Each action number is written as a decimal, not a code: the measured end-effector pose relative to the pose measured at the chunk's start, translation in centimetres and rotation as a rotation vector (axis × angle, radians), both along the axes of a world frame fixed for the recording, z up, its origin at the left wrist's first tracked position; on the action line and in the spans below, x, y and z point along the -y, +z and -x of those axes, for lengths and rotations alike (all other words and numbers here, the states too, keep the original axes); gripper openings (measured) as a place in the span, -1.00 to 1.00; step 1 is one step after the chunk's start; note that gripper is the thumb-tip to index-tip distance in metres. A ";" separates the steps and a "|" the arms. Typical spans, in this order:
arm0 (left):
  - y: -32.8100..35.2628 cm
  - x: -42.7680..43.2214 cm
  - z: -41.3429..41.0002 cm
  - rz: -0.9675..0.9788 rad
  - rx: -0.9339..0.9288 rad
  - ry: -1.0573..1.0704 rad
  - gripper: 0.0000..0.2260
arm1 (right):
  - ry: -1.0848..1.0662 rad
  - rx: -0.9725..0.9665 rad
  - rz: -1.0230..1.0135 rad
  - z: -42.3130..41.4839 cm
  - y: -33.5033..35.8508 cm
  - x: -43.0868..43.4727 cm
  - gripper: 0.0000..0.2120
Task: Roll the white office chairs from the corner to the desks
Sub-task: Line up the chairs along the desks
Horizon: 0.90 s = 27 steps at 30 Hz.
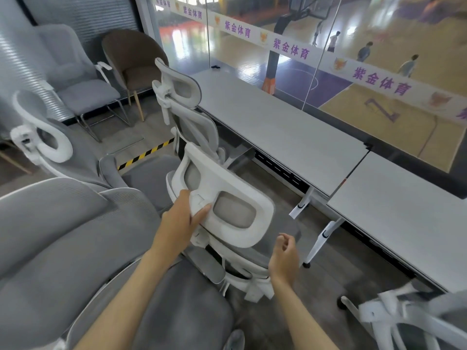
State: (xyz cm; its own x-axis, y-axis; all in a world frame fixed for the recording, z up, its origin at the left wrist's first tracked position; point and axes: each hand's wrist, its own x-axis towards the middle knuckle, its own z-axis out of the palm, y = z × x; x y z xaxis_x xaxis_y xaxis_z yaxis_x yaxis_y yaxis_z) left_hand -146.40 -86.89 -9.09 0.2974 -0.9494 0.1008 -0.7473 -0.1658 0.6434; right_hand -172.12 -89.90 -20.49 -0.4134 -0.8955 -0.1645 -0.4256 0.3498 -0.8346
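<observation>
From the head camera, five white mesh office chairs show. The left hand [185, 218] grips the headrest [227, 205] of the nearest chair [242, 261] at the centre, fingers wrapped over its left rim and thumb pressed on the back. The right hand [284, 258] hangs free at 5 o'clock from the headrest, fingers loosely curled on nothing. A second chair [187, 117] stands at 11 o'clock, against the first desk [278, 127]; a third [48, 137] is at 9 o'clock, a fourth [63, 236] fills the 8 o'clock corner, and part of a fifth [404, 317] shows at 4 o'clock. Two grey desks run along the glass wall [252, 51], the second desk [404, 210] at 3 o'clock. In the far corner at 11 o'clock stand one grey sled-base chair [83, 94] and one brown armchair [136, 61]. A white banner strip [290, 48] on the glass repeats "紫金体育" in purple, readable about five times.
</observation>
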 end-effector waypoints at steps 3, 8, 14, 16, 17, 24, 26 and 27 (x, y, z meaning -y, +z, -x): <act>0.2 2.0 1.4 0.001 -0.056 -0.034 -0.65 | -0.028 0.002 -0.010 1.4 0.4 1.7 -0.81; 0.5 5.0 3.1 0.038 -0.047 -0.077 -0.64 | -0.063 0.004 -0.018 2.8 0.6 4.1 -0.80; 0.2 9.1 4.5 0.069 0.012 -0.070 -0.58 | -0.112 -0.005 -0.017 4.1 0.6 8.0 -0.79; -0.1 10.7 5.1 0.071 0.038 -0.061 -0.59 | -0.132 -0.013 -0.018 4.7 0.6 9.7 -0.79; -0.3 11.7 5.5 0.076 0.066 -0.057 -0.60 | -0.147 -0.018 -0.019 5.2 0.5 10.5 -0.79; -0.9 17.6 9.1 0.057 0.127 -0.044 -0.52 | -0.241 -0.076 -0.013 9.2 0.9 15.7 -0.80; -1.2 18.4 10.4 0.068 0.147 -0.054 -0.58 | -0.261 -0.113 0.006 10.7 0.6 17.2 -0.78; -1.3 18.8 11.2 0.078 0.151 -0.065 -0.60 | -0.270 -0.128 0.013 11.6 0.5 17.8 -0.77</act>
State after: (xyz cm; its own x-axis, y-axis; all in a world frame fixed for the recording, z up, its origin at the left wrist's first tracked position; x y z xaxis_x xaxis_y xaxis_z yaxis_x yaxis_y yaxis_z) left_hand -157.62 -105.65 -10.41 0.2120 -0.9536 0.2137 -0.8438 -0.0683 0.5322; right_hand -183.74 -107.66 -20.01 -0.6538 -0.7519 -0.0847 -0.4207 0.4543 -0.7853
